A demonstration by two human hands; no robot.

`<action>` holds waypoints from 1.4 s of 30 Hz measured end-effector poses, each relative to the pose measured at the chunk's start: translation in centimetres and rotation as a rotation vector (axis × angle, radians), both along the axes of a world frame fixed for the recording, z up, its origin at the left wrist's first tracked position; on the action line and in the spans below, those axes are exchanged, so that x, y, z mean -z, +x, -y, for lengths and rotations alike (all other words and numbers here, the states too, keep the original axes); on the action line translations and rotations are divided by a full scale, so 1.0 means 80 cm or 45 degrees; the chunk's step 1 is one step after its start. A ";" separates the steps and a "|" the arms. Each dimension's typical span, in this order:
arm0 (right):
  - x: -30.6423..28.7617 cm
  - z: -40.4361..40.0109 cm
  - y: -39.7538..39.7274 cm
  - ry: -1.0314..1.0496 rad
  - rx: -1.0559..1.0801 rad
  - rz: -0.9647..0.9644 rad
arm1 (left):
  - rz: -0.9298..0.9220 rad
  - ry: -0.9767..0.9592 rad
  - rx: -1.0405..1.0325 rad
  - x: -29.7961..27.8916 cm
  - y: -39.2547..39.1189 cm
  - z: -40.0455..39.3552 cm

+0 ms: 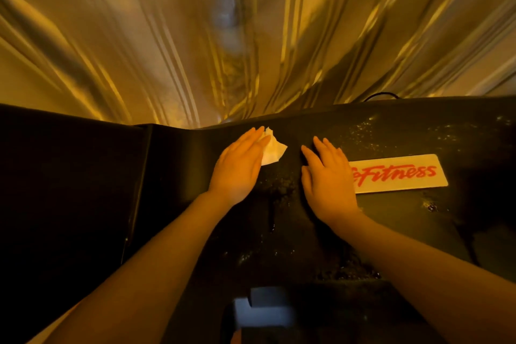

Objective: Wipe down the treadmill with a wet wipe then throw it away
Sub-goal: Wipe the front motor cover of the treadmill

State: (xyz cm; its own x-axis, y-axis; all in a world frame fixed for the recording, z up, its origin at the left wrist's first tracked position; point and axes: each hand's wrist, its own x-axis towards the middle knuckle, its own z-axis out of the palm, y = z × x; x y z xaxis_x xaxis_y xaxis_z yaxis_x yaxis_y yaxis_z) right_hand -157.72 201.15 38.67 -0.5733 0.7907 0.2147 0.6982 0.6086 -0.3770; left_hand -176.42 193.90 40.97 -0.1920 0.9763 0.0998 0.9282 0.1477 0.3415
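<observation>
Seen from a head camera looking down, two bare forearms reach forward over the dark top of a treadmill [377, 232]. A crumpled white wipe [273, 151] is pinned to that surface under the left hand [237, 167]. The fingers [252, 138] of that hand are straight and held together, laid flat over the wipe's near-left part, with no pinch or curl to be seen. The rest of the wipe sticks out from under the fingertips, toward the right and slightly ahead of them. Its shape is irregular; its longer axis is judged to run diagonally, from the palm side out to a loose corner that points right, toward the other hand.

The right hand [329, 179] is laid flat on the surface beside it, fingers straight and slightly spread, nothing held. It is near the wipe but apart from it, so the left hand is the nearer one. Just right of the right hand a white label [399, 176] with red lettering is partly covered by it.

Specks and wet-looking patches are visible on the surface to the right of the fingers, so a rightward sweep is judged likely. The wiping step is judged to be under way, with disposal not yet begun. A striped curtain [251, 36] hangs beyond.
</observation>
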 end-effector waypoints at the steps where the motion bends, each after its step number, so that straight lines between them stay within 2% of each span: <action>1: 0.000 0.005 0.000 -0.004 0.021 0.022 | 0.017 -0.033 0.041 -0.001 0.002 -0.003; 7: 0.018 0.024 0.004 0.044 0.050 0.105 | -0.037 -0.244 0.131 0.005 0.011 -0.007; 13: 0.023 0.024 0.009 0.070 0.025 0.114 | 0.041 -0.140 0.242 0.012 0.029 0.035; 17: 0.024 0.024 0.010 0.055 0.020 0.107 | -0.147 -0.131 0.268 0.023 0.023 0.053; 20: 0.023 0.026 0.012 0.055 -0.001 0.081 | -0.163 -0.161 0.277 0.023 0.017 0.046; 25: 0.027 0.029 0.016 0.059 -0.121 -0.026 | -0.117 -0.268 0.110 0.015 0.002 0.006; 29: 0.027 0.028 0.014 0.044 -0.129 0.026 | -0.110 -0.302 -0.057 0.008 -0.007 -0.028; 32: 0.028 0.027 0.015 0.027 -0.133 0.039 | -0.076 -0.301 -0.086 0.008 -0.004 -0.033; 42: 0.026 0.027 0.013 0.063 -0.124 0.058 | -0.222 -0.292 0.127 0.028 0.044 0.070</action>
State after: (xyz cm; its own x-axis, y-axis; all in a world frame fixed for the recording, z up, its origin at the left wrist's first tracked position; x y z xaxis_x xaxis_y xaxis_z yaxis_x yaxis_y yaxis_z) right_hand -156.68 198.99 36.63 -0.6568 0.7199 0.2243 0.6505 0.6914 -0.3143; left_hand -172.88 188.27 38.70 -0.0931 0.9903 -0.1027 0.9837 0.1074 0.1439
